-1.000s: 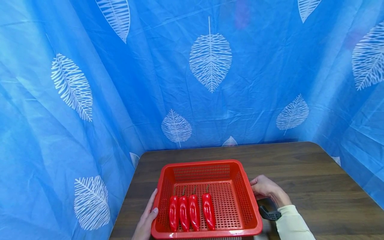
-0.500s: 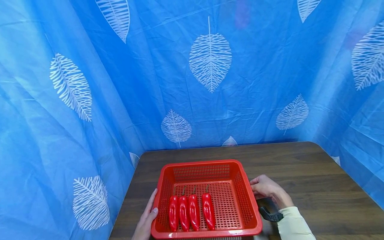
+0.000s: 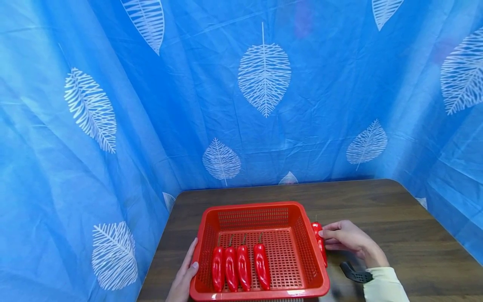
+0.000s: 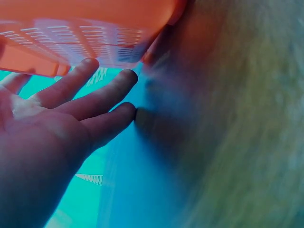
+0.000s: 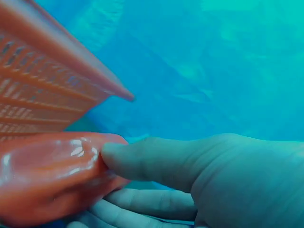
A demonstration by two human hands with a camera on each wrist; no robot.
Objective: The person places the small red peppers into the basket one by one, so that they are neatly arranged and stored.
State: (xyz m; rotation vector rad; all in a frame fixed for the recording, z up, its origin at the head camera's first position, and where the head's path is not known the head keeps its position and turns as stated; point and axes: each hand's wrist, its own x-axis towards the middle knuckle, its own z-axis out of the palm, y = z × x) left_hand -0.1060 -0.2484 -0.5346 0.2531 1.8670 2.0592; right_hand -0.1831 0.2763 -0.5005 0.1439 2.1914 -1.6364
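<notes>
A red plastic basket (image 3: 298,268) with slotted walls stands on the table. Several glossy red chili peppers (image 3: 243,266) lie side by side in its left half, green stems pointing away from me. My left hand (image 3: 185,274) rests against the basket's left side, thumb near the rim; its fingers look fairly straight in the left wrist view. Just outside the right wall, my right hand (image 3: 349,239) pinches another red chili pepper (image 5: 52,171) between thumb and fingers. In the head view the rim partly hides this pepper.
The dark wood table (image 3: 396,226) extends behind and to the right of the basket. Blue curtain (image 3: 181,105) with white leaf prints hangs around its back and sides. A black strap (image 3: 354,273) sits at my right wrist.
My right hand has shifted right, away from the basket wall, and a red chili pepper now shows in its grip. My left hand and the basket have stayed put.
</notes>
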